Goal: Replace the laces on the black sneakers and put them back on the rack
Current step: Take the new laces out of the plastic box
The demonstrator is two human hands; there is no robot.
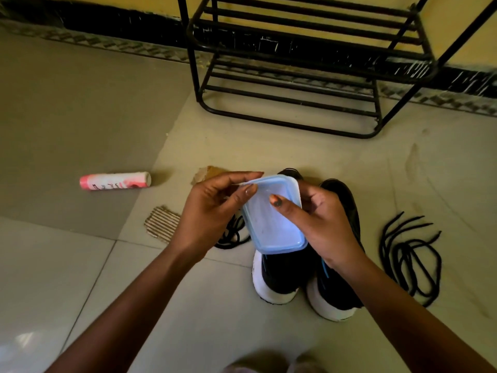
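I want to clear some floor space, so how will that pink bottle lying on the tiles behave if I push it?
The pink bottle is a cylinder lying on its side, so a push across its length would probably set it rolling. The tiled floor looks smooth and glossy, so the bottle may also slide easily. It looks slim, so it is likely light.
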